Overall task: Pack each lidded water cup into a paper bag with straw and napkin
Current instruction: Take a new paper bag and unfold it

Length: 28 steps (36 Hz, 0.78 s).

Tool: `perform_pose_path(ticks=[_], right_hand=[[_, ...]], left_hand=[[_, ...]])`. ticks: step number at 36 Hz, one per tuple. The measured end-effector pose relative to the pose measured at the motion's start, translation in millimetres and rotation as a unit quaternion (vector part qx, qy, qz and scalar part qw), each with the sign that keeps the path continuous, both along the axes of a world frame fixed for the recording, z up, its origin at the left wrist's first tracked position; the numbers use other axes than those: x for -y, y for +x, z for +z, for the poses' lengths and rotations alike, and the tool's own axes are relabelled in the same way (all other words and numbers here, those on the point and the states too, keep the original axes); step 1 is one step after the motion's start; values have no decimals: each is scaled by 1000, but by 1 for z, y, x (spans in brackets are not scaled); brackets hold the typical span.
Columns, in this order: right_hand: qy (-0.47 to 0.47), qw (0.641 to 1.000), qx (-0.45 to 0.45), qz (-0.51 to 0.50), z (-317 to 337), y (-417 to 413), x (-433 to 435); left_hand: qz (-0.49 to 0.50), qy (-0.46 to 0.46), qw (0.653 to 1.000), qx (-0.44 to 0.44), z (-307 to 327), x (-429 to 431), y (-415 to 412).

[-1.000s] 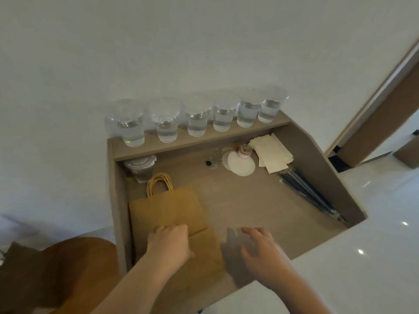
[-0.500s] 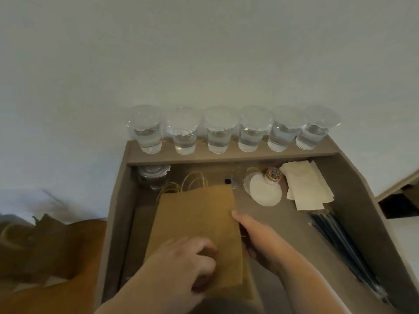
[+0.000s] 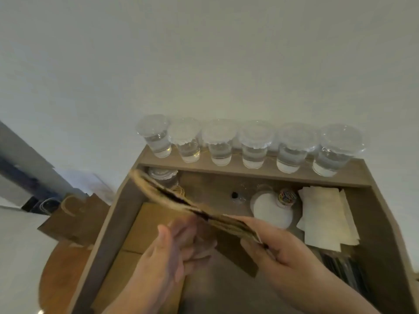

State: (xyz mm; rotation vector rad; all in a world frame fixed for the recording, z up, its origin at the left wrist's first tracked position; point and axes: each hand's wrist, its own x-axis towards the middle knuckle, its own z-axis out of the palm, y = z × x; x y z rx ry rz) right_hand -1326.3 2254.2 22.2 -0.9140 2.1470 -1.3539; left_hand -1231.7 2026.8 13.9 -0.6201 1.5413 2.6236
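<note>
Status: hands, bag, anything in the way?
Right hand pinches paper bag, held up edge-on. Left hand beneath it, blurred, grip unclear. Six lidded cups on shelf. Second flat bag underneath.

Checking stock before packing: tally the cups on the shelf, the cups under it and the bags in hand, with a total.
Clear plastic lidded water cups on the wooden shelf: 6
Clear lidded cup under that shelf: 1
Brown paper bag gripped by the right hand: 1
Total: 8
</note>
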Motion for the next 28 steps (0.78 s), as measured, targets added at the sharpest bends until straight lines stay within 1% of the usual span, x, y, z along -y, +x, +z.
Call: perform_pose_path(ticks=[1,2,3,4,5,6,7,8,9,10,11,12,13,14,15,16,17,18,19,20,22,23,24,26,27,28], right_hand=[[-8,999,-35,-2,2,3,-5],[7,998,-58,-7,3,6,-5],[30,998,-57,-5,5,6,2],[47,999,-2,17,9,7,10],[47,991,59,107,13,16,5],[46,984,114,126,9,12,5],[4,976,160,150,-4,6,0],[-13,965,204,166,-6,-2,8],[-24,958,213,193,-6,-2,11],[-23,960,208,185,0,4,13],[-11,965,230,124,6,0,18],[-18,967,245,65,8,1,17],[-45,973,223,41,6,8,8],[-76,977,198,16,3,16,1],[-86,979,186,-18,1,22,-2],[-78,982,168,-44,0,25,-1],[-58,986,148,-53,-2,29,-3],[-28,990,123,-61,2,27,6],[2,991,106,-78,5,30,8],[16,990,99,-101,7,31,12],[36,980,111,-161,10,36,18],[63,976,97,-184,11,39,21],[98,973,71,-196,11,40,24],[148,962,28,-228,8,43,30],[154,958,22,-239,5,44,32],[165,954,23,-251,6,43,34]], left_hand=[[18,51,998,-11,9,-2,-1],[35,84,996,-23,16,-5,-1],[46,105,993,-35,23,-8,-1],[53,112,991,-49,27,-11,-1],[58,110,990,-62,27,-15,-3],[53,108,990,-76,27,-17,-6],[38,94,991,-88,27,-20,-9],[10,54,993,-103,25,-20,-12],[-27,0,994,-108,23,-17,-14],[-65,-44,991,-107,19,-13,-17],[-101,-57,988,-105,18,-9,-19],[-139,-50,983,-112,16,-6,-24],[-199,-11,970,-143,16,-6,-27],[-231,30,958,-170,15,-3,-29],[-262,57,947,-178,14,-2,-31],[-281,48,946,-154,17,-3,-32],[-289,-13,951,-111,24,-7,-31],[-265,-122,953,-81,25,-6,-29],[-229,-232,944,-61,27,-6,-28],[-211,-300,929,-44,26,-6,-29],[-212,-380,900,-30,30,-12,-33],[-211,-406,889,-14,31,-14,-34],[-213,-420,882,-4,29,-17,-39],[-223,-465,857,15,17,-25,-41],[-219,-474,852,30,15,-28,-42],[-209,-479,852,21,11,-29,-42]])
